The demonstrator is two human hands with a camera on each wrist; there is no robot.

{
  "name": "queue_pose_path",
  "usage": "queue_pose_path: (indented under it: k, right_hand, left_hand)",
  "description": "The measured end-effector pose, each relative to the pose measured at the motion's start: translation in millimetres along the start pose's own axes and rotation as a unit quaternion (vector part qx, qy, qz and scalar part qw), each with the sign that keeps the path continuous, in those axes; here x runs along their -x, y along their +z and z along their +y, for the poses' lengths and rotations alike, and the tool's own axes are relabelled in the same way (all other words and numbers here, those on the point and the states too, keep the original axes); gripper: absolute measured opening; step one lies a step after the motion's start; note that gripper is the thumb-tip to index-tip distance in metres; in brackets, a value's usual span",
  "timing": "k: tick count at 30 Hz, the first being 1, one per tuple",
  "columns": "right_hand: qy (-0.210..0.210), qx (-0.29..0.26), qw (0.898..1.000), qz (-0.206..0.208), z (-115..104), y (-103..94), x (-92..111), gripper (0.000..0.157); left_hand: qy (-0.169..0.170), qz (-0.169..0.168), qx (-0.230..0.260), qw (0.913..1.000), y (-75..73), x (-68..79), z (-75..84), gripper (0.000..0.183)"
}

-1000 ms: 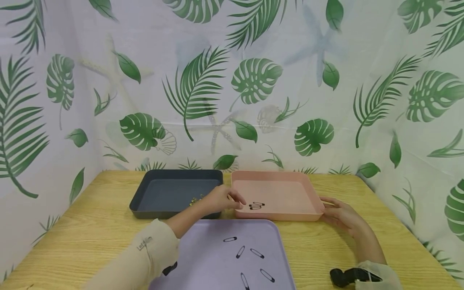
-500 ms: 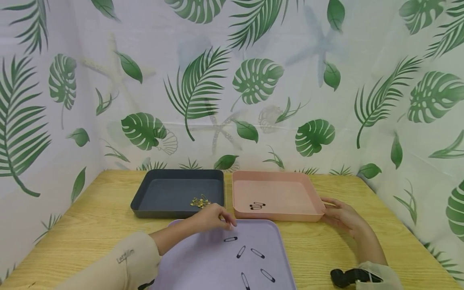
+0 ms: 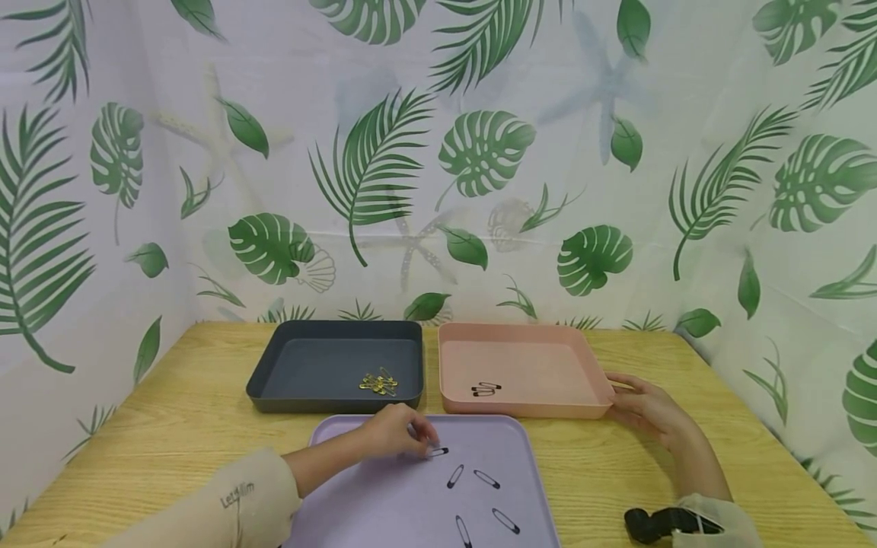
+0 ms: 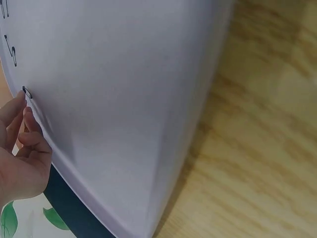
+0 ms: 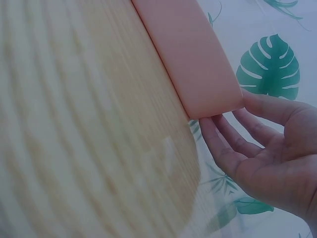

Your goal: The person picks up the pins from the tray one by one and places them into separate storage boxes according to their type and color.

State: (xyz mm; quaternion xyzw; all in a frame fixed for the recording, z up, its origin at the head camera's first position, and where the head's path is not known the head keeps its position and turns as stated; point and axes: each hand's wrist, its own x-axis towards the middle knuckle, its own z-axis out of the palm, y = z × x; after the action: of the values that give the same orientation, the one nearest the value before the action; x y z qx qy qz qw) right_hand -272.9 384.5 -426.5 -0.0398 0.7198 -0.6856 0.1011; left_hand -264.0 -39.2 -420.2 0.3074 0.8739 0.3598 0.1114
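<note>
The person's left hand [image 3: 400, 431] is reaching over the far edge of a lavender tray [image 3: 384, 502], its fingertips touching one end of a black safety pin [image 3: 442, 451] lying there; whether they are pinching it, I cannot tell. Four more black safety pins [image 3: 495, 484] are lying spread out on the same tray, nearer the viewer and to the right. The right hand [image 3: 647, 415] is not clenching; its fairly straight fingers are touching the outside of the right end of a pink tray [image 3: 527, 365], where a small group of black pins [image 3: 485, 389] is lying near the front left corner. Beside it, a dark blue-grey tray [image 3: 308, 365] is holding a cluster of gold safety pins [image 3: 379, 382] near its front right corner. All three trays are resting on the wooden tabletop [image 3: 596, 479].
</note>
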Motion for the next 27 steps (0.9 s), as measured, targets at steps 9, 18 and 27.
queue_pose_path:
  k: [9,18,27]
  right_hand:
    - [0.001,-0.01,1.0,-0.001,0.6,-0.7,-1.3,0.059]
    - [0.002,-0.003,1.0,0.0,0.8,0.1,-2.3,0.061]
    - [-0.005,0.004,1.0,-0.003,0.4,0.5,-0.8,0.059]
  left_hand:
    - [0.023,0.009,-0.039,0.9989,3.7,-2.2,-2.7,0.009]
    - [0.028,0.017,-0.047,0.9984,3.0,-2.9,-1.8,0.01]
    - [0.041,0.02,-0.078,0.9959,3.6,-1.9,1.6,0.01]
